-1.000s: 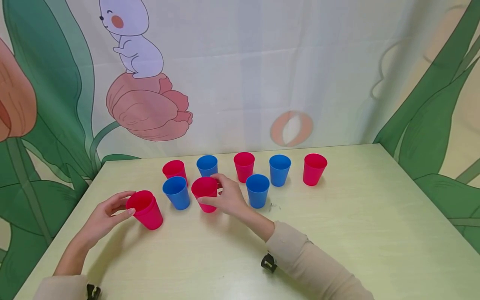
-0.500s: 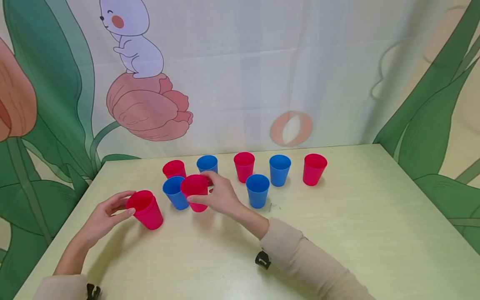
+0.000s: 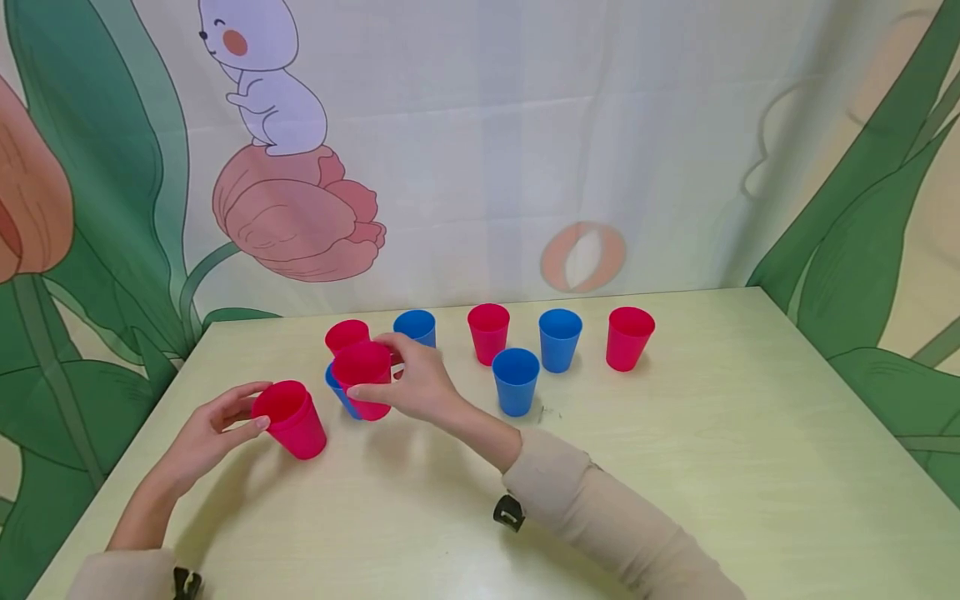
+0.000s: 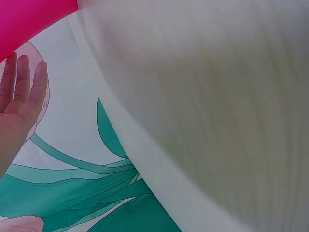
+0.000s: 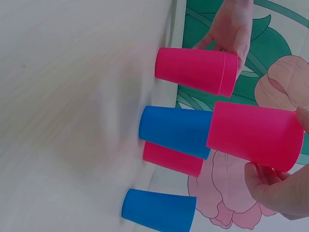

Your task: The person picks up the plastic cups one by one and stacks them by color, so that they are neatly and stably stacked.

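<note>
A red cup is in the air to the right of the red stack and a little farther back, its mouth up. The stack stands on the table; its doubled rim shows at least two red cups, one inside the other. Judging by how things lie, the nesting is only part done: that pair is together, the lifted cup is apart from it, and seven cups stand singly.

The right hand pinches the lifted cup near its rim, thumb on the near side and fingers beyond, spread only as wide as the cup. The left hand holds the stack by the rim from its left side, thumb in front, fingers behind; how firmly, I cannot tell.

Just beyond the stack to the right is a blue cup, partly covered by the lifted one in the head view; whether they touch is unclear. Farther back from the stack, running rightward, come a red one, a blue, a red, a blue and a red. Another blue stands well right of the stack.
</note>
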`<state>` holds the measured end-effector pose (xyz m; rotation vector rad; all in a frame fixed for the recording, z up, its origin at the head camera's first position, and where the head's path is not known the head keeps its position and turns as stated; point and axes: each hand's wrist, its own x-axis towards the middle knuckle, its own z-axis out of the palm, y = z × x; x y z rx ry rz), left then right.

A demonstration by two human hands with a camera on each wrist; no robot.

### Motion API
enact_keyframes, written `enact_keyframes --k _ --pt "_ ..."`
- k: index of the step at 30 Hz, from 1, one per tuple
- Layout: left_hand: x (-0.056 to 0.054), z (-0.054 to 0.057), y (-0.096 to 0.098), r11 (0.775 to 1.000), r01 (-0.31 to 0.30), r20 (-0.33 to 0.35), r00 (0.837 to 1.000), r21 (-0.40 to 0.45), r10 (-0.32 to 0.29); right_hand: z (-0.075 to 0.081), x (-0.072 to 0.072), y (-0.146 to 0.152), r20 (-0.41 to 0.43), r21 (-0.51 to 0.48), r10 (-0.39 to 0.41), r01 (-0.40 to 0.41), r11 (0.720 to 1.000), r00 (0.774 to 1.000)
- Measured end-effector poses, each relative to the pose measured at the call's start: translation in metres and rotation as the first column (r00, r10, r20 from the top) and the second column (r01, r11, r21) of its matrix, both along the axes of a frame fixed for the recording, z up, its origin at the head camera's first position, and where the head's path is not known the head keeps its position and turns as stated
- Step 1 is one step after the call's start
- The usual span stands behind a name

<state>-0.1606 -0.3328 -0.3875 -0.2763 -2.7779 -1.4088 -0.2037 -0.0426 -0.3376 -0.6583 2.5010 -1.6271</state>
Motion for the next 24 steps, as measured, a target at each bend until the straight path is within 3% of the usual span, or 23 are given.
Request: enact_keyframes --k 13,24 --pt "0.0 0.0 -0.001 1.0 0.004 0.001 1.0 -0.002 -0.004 0.01 -0.001 -0.015 -0.032 -0.001 0.042 -0.042 0.999 0.999" --pt "0.0 0.002 0.0 1.0 -0.005 0.026 1.0 -0.008 0.005 0.017 -0.004 -0.032 0.005 -0.052 0.087 -0.087 0.995 0.996"
